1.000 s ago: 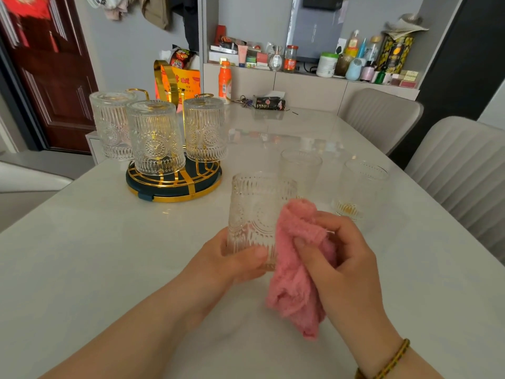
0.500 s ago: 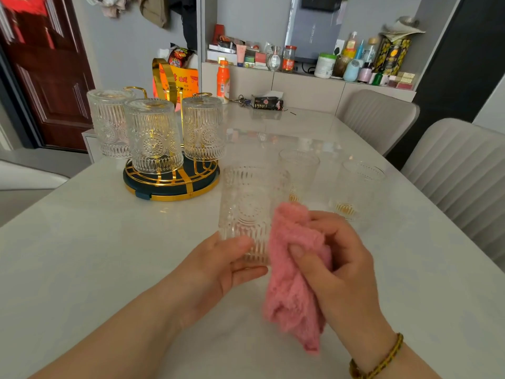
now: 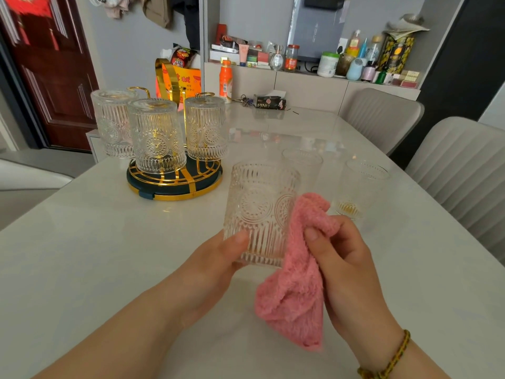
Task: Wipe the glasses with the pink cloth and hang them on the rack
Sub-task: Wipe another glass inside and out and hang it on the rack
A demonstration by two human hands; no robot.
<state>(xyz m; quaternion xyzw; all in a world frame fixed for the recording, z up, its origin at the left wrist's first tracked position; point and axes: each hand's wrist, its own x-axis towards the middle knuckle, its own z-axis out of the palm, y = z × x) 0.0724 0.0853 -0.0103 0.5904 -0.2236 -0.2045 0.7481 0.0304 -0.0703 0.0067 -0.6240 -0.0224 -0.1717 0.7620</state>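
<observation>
White desk [image 3: 82,255], rack [image 3: 175,187] far left; left hand [image 3: 213,266] grips the glass [image 3: 259,212], fingers hidden behind it, right hand [image 3: 347,263] pinches the pink cloth [image 3: 295,291] against its side.

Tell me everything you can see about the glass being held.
The glass is a clear tumbler pressed with vertical ribs and round sunburst medallions. It is upright, mouth up, and looks empty. The left hand grips its lower part, thumb on the front near the base. The pink cloth, pinched in the right hand, lies against its right side. It partly hides another glass behind it.
</observation>
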